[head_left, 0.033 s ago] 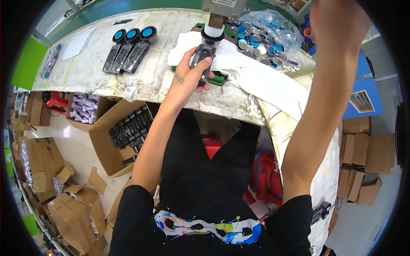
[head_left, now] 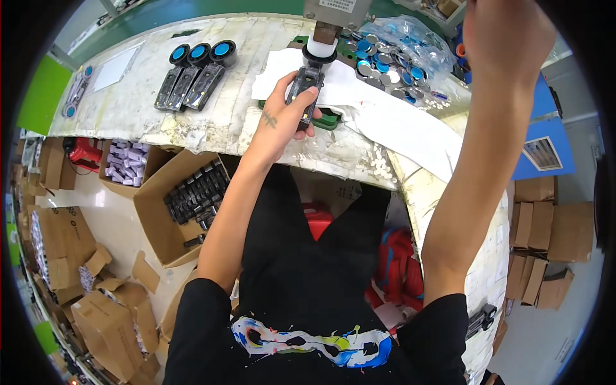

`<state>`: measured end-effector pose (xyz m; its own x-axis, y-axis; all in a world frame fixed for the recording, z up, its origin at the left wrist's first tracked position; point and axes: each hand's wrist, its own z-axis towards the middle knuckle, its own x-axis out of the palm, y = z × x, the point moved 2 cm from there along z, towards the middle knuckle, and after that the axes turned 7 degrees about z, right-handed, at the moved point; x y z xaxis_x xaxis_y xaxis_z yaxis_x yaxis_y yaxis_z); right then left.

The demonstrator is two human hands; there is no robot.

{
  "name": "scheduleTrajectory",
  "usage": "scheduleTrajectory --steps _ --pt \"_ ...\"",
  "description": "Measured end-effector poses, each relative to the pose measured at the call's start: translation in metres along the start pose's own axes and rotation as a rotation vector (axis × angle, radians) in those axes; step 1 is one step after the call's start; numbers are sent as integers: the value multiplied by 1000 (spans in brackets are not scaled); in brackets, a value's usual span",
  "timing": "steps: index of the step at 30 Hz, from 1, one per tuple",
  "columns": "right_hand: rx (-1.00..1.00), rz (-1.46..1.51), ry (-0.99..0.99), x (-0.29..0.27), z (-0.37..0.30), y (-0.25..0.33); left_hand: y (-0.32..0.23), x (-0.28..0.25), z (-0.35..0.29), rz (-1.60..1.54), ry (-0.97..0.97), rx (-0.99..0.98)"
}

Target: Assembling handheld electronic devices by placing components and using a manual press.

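My left hand [head_left: 281, 119] is closed round the slim body of a black handheld device with a round head [head_left: 306, 86]. The device's ringed head sits under the white tip [head_left: 320, 47] of a bench press [head_left: 336, 11], and the two appear to touch. Beneath it lies a white cloth [head_left: 378, 110] over a green base [head_left: 328, 119]. My right hand [head_left: 510, 42] is raised at the upper right, blurred and cut by the frame's edge, so its fingers are hidden. Three similar black devices with blue discs in their heads [head_left: 197, 72] lie side by side to the left.
Loose silver and blue discs [head_left: 388, 67] are heaped behind the cloth, beside a clear plastic bag [head_left: 420, 35]. Below the bench's left edge stands a carton of black parts [head_left: 151, 208] and one of lilac parts [head_left: 122, 186]. More cartons [head_left: 106, 330] sit on the floor.
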<state>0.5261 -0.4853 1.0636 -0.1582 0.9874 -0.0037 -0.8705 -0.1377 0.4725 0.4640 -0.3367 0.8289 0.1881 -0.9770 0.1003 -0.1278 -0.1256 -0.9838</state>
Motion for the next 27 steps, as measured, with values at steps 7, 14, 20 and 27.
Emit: scheduleTrajectory --steps 7,14,20,27 --pt "-51 21 -21 2 -18 6 1 1 1 4 12 2" --pt "-160 89 47 -1 -18 -14 1 -2 0 23 -18 -20" --pt "-365 89 120 -9 -17 -9 -9 3 -2 18 3 -28" --pt "-105 97 14 6 -22 -1 -3 -3 -1 -33 28 -19"
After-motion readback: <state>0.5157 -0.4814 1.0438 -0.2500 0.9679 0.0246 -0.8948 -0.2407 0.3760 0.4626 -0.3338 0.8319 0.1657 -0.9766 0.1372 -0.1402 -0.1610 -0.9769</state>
